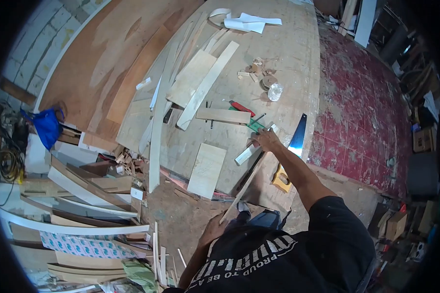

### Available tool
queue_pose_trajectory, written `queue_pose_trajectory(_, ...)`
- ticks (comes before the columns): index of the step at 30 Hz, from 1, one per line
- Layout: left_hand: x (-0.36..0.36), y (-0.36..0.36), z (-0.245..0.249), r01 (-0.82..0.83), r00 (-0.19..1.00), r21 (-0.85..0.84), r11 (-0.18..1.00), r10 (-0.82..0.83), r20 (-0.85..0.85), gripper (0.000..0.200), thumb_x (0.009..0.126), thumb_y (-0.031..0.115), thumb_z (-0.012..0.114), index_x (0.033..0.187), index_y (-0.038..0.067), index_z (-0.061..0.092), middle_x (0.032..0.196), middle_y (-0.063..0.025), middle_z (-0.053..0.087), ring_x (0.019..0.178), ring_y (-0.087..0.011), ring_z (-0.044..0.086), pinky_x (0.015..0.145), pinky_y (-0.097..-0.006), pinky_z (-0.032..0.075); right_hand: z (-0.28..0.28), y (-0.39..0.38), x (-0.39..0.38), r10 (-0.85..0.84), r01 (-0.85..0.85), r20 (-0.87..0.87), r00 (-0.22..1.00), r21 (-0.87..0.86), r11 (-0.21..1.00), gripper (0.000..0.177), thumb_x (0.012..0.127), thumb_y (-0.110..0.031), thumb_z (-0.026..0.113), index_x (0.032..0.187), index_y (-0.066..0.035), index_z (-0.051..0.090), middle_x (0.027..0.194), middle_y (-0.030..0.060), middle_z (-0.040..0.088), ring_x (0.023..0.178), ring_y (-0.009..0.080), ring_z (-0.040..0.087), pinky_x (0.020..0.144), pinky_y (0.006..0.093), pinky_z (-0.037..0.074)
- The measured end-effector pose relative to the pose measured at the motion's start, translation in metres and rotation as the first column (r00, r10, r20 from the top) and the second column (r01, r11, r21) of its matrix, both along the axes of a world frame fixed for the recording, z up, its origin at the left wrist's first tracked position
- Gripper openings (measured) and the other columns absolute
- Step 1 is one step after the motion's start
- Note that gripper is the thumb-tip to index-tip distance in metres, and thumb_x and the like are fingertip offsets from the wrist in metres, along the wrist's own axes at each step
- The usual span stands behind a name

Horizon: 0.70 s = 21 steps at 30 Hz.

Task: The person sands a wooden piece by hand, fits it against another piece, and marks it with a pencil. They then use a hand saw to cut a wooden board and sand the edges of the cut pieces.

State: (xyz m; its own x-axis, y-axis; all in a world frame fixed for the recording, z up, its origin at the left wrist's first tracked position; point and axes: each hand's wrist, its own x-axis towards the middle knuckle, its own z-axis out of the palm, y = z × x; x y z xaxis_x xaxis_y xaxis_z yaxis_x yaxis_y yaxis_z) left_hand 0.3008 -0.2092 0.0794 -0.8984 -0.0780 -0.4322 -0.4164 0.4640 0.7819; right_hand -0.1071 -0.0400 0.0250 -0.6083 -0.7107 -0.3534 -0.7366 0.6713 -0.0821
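My left hand (pixel 212 230), low in the view by my shirt, is closed around the lower end of a long narrow wood strip (pixel 246 187). The strip slants up to the workbench edge. Over the bench, my right hand (pixel 267 140) has its fingers bent down and together at a green flat tool (pixel 254 125); what they grip is hidden. A short pale wood piece (pixel 247 154) lies partly under that hand. Just beyond are a red-handled tool (pixel 242 108) and a flat board (pixel 223 115). A handsaw (pixel 298 136) with a yellow handle (pixel 280 179) lies under my right forearm.
The plywood workbench (pixel 293 58) also carries a pale board (pixel 207 170), a long plank (pixel 208 86), a clear cup-like object (pixel 275 92) and white paper (pixel 252 22). Stacked wood offcuts (pixel 90 188) crowd the left. A red worn surface (pixel 362 112) adjoins the right side.
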Motion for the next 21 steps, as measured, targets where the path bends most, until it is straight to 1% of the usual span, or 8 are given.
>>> queue_pose_trajectory(2,-0.002,0.010,0.011,-0.039,0.999,0.040,0.998,0.039,0.009,0.043,0.098,0.018,0.057,0.136,0.000,0.053,0.122,-0.0275,0.063,0.115,-0.0382,0.062,0.096,-0.0393,0.048,0.002,0.000,-0.002,0.054,-0.055,-0.052,0.997,-0.021,0.998,0.033,0.082,-0.018,0.068,0.115,-0.019,0.063,0.125,0.0107,0.055,0.121,0.0304,0.055,0.100,0.0551,0.042)
queue_pose_trajectory(5,-0.004,0.024,0.002,-0.051,0.998,-0.036,0.998,0.049,-0.049,0.047,0.091,0.010,0.058,0.137,0.003,0.053,0.116,-0.0302,0.062,0.108,-0.0449,0.061,0.090,-0.0462,0.051,0.001,0.010,-0.013,-0.041,-0.063,-0.238,0.971,-0.414,0.908,0.037,0.077,-0.025,0.073,0.110,-0.011,0.063,0.113,0.0128,0.057,0.107,0.0309,0.060,0.089,0.0512,0.046)
queue_pose_trajectory(6,-0.006,0.031,0.001,-0.052,0.997,-0.085,0.995,0.046,-0.069,0.049,0.091,0.010,0.058,0.139,0.004,0.051,0.117,-0.0294,0.061,0.108,-0.0456,0.060,0.089,-0.0471,0.051,0.018,0.018,-0.014,-0.042,-0.060,-0.238,0.970,-0.405,0.912,0.037,0.077,-0.025,0.073,0.110,-0.011,0.063,0.113,0.0128,0.057,0.107,0.0309,0.060,0.089,0.0512,0.046)
queue_pose_trajectory(8,-0.024,0.046,0.006,-0.048,0.996,-0.146,0.988,0.037,-0.079,0.050,0.091,0.011,0.058,0.140,0.004,0.050,0.117,-0.0280,0.060,0.108,-0.0455,0.060,0.089,-0.0479,0.051,0.082,0.039,-0.012,-0.299,0.255,-0.012,0.954,-0.490,0.834,0.034,0.079,-0.021,0.070,0.108,-0.007,0.062,0.111,0.0151,0.062,0.106,0.0350,0.061,0.090,0.0549,0.046)
queue_pose_trajectory(12,-0.061,0.074,-0.011,0.000,0.993,-0.347,0.938,-0.041,-0.113,0.055,0.091,0.016,0.060,0.144,0.006,0.045,0.116,-0.0255,0.057,0.107,-0.0451,0.059,0.090,-0.0505,0.050,0.131,0.119,0.008,-0.517,0.469,0.225,0.826,-0.783,0.408,0.038,0.072,-0.018,0.080,0.100,-0.002,0.062,0.095,0.0176,0.066,0.089,0.0375,0.064,0.078,0.0444,0.051)
queue_pose_trajectory(15,-0.085,0.092,-0.033,-0.014,0.999,-0.414,0.910,-0.009,-0.054,0.058,0.091,0.020,0.062,0.145,0.006,0.042,0.116,-0.0257,0.055,0.107,-0.0441,0.059,0.088,-0.0530,0.051,0.164,0.166,0.056,-0.683,0.697,0.378,0.625,-0.665,0.269,0.041,0.075,-0.020,0.082,0.106,-0.002,0.064,0.092,0.0172,0.068,0.085,0.0324,0.066,0.077,0.0419,0.051)
queue_pose_trajectory(18,-0.097,0.100,-0.048,0.025,1.000,-0.512,0.859,-0.026,0.006,0.063,0.090,0.021,0.063,0.146,0.006,0.037,0.121,-0.0253,0.051,0.108,-0.0441,0.058,0.087,-0.0535,0.051,0.118,0.212,0.104,-0.619,0.682,0.463,0.634,-0.712,0.166,0.052,0.076,-0.021,0.082,0.120,-0.001,0.064,0.094,0.0158,0.070,0.086,0.0240,0.066,0.080,0.0369,0.053)
queue_pose_trajectory(21,-0.098,0.101,-0.054,0.080,0.997,-0.559,0.825,-0.059,0.056,0.073,0.087,0.024,0.067,0.149,0.006,0.032,0.130,-0.0247,0.047,0.118,-0.0452,0.051,0.098,-0.0528,0.045,0.111,0.221,0.157,-0.618,0.806,0.559,0.554,-0.547,0.228,0.051,0.075,-0.026,0.082,0.118,-0.001,0.068,0.082,0.0088,0.068,0.072,0.0139,0.058,0.066,0.0322,0.050)
